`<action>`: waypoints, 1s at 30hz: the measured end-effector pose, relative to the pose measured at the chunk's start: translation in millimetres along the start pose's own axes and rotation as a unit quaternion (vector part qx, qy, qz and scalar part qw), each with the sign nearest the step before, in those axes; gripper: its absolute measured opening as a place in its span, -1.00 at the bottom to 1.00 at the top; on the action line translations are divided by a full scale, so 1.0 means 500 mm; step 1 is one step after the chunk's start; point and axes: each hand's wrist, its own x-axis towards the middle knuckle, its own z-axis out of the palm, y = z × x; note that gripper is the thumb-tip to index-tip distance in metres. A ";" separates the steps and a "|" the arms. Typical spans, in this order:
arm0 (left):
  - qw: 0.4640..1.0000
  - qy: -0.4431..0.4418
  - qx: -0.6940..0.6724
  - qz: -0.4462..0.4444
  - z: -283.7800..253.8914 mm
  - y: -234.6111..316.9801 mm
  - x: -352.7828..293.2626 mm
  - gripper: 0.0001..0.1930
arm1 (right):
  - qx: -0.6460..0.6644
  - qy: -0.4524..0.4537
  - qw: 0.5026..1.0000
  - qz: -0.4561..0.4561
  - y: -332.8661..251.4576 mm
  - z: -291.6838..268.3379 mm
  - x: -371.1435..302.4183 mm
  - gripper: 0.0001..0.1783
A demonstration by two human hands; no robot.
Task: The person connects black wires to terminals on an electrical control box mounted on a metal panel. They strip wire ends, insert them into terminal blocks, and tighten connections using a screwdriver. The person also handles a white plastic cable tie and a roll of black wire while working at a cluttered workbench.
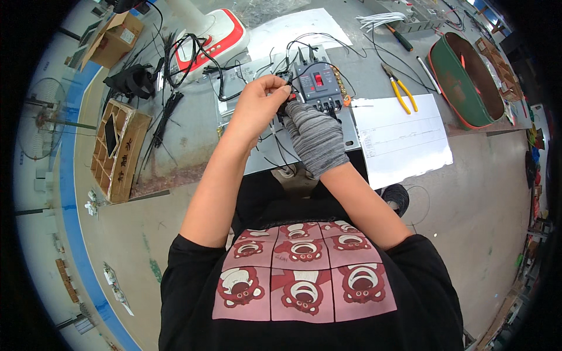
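Note:
My bare left hand [260,105] pinches with thumb and forefinger at a dark spot among black wires; what lies between the fingertips is too small to tell. Close against it, my right hand [314,137], in a grey knitted glove, is curled with its fingers largely hidden. A small red part shows between the two hands, its kind unclear. Just beyond the gloved hand sits a dark grey circuit breaker [318,88] with a red toggle. It is mounted on a metal plate [349,133], and several thin black wires loop around it.
Yellow-handled pliers [401,93] lie partly on a printed sheet [404,146] at the right. Beyond them are a screwdriver [400,38] and a green case [462,85]. At left are a wooden compartment box [126,158], black cable ties [167,120] and a white-and-red appliance base [225,44].

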 end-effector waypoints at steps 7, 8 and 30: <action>1.000 -0.015 -0.018 -0.001 -0.004 0.000 0.007 -0.81 | 0.167 0.020 0.985 0.047 0.010 -0.021 0.004 -0.79; 1.000 -0.015 -0.009 -0.001 -0.005 0.005 0.005 -0.81 | 0.204 0.017 0.976 0.073 0.020 -0.027 0.005 -0.79; 0.985 0.008 0.150 0.079 0.007 0.002 -0.003 -0.80 | 0.398 -0.181 0.879 0.191 0.101 -0.060 0.143 -0.67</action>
